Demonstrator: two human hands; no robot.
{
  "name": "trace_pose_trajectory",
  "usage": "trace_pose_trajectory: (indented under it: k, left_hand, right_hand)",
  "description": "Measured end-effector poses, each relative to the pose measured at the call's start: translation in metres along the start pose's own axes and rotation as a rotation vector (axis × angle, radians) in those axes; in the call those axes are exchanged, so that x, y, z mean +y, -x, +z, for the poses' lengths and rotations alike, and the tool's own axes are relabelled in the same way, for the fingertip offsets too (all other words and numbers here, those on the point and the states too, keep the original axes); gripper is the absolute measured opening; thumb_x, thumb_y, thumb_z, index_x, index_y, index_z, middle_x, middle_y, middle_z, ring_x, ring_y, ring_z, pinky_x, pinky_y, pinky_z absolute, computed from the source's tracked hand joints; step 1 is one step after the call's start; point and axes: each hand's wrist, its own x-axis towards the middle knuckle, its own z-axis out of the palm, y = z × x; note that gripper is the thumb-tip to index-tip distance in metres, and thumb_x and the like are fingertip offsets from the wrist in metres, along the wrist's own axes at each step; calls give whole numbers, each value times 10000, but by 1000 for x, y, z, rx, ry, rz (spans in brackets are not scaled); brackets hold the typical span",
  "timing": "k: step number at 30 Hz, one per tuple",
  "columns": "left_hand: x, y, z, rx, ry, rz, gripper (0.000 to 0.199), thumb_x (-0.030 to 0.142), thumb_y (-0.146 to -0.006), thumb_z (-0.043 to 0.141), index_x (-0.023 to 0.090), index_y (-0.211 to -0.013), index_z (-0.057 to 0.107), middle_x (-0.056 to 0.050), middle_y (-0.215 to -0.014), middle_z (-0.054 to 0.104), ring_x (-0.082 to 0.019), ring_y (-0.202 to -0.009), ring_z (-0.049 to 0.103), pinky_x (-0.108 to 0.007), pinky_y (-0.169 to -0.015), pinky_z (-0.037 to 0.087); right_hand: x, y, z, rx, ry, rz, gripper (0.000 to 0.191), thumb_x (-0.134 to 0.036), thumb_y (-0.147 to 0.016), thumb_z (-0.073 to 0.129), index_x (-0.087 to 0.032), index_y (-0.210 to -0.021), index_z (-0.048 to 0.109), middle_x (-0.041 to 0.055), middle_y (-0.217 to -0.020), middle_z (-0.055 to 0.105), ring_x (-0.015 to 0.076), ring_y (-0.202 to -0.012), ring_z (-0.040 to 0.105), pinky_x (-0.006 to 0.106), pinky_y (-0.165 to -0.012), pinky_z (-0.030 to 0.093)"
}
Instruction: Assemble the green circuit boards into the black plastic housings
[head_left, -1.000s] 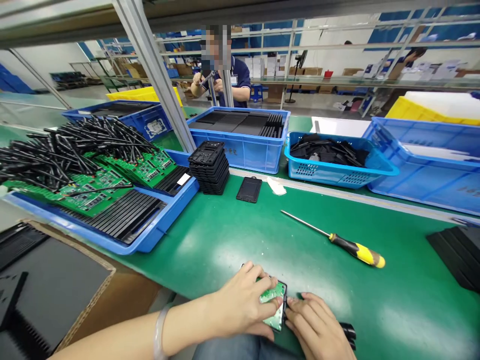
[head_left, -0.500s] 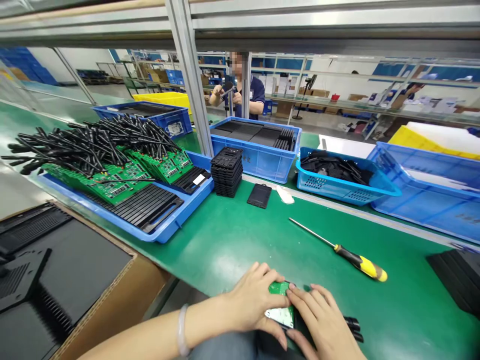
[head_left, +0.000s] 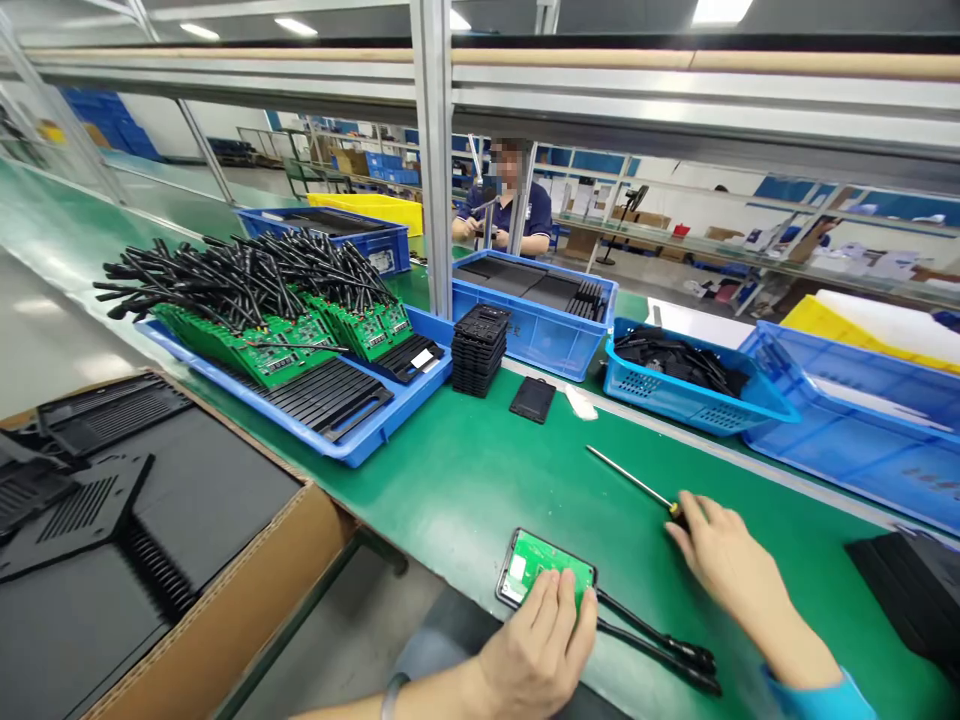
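Tabletop, near edge: one green circuit board, rectangular; one black case around it; two round black leads. Left hand: fingertips on board, grip unclear. Right hand: grasping one steel-shafted screwdriver.

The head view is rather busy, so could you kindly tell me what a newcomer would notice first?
Probably the bristling heap of black cables would strike first, lying over green circuit boards in the blue tray at left. Next comes the lone board in a black case, front centre, with the left hand on it and two cords leading right. Farther right, the right hand covers the handle end of the screwdriver.
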Motion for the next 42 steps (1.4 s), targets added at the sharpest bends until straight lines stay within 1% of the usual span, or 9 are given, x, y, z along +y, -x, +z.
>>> trace_pose_trajectory:
  k: [3,5,11,13,18,28,33,37,42]
  left_hand:
    - [6,-3,5,83,-21,-60,304,165,-861,470,73,-1068,672,-148,-1016,744,-276,-933,707,-395,-943,504]
    - [8,-6,6,131,-43,-110,253,151,-856,481,87,-988,687,-136,-968,755,-272,-898,718,-387,-916,518]
    - [10,-13,4,181,-52,-198,166,149,-878,521,134,-913,682,-103,-925,765,-237,-874,728,-353,-923,513]
    - [11,-14,5,193,-40,-220,152,145,-886,528,144,-892,680,-95,-918,766,-224,-871,730,-331,-921,513]
    - [16,-14,13,267,-65,-271,140,138,-882,540,159,-827,667,-88,-869,769,-211,-845,734,-339,-967,492]
    - [29,-10,28,352,-25,-328,184,164,-872,496,179,-825,673,-82,-804,748,-237,-846,718,-378,-959,486]
    - [38,-5,29,262,16,-449,248,160,-903,459,128,-1007,682,-77,-883,734,-203,-837,675,-321,-924,470]
    - [27,-3,15,206,93,-280,254,153,-905,453,131,-1052,659,-88,-881,716,-222,-818,671,-363,-877,489]
    - [-26,-10,-10,-259,460,-162,406,200,-916,567,169,-1312,486,-67,-1054,708,-233,-1020,627,-568,-1105,281]
  right_hand:
    - [26,-6,12,21,83,75,702,-560,-966,80,-170,-669,583,186,-635,600,336,-638,609,424,-540,474]
    - [21,-8,8,18,35,50,664,-604,-964,95,-212,-654,532,121,-598,603,273,-573,620,348,-488,466]
    - [-71,-11,-32,284,-670,246,327,-555,-894,545,-229,-869,532,17,-722,708,172,-563,663,230,-521,511]
    - [-102,-14,-35,344,-763,158,235,-455,-893,588,-232,-845,533,9,-753,711,154,-613,673,207,-561,511]
    - [-138,-31,-24,215,-802,-17,230,-373,-933,533,-226,-756,537,-59,-554,568,103,-434,513,189,-443,412]
    - [-166,-33,-28,147,-989,-139,104,-260,-942,538,-220,-848,559,-7,-766,641,127,-666,619,202,-610,476]
    - [-176,-13,-36,42,-1069,-376,92,-195,-940,493,-226,-859,523,-5,-776,640,130,-669,616,221,-623,484]
    - [-162,-13,-49,73,-1084,-181,120,-239,-942,521,-223,-827,550,-2,-752,647,126,-650,634,196,-597,503]
    - [-134,4,-77,378,-1175,23,36,-199,-913,572,-224,-888,564,14,-768,659,151,-708,668,195,-585,541]
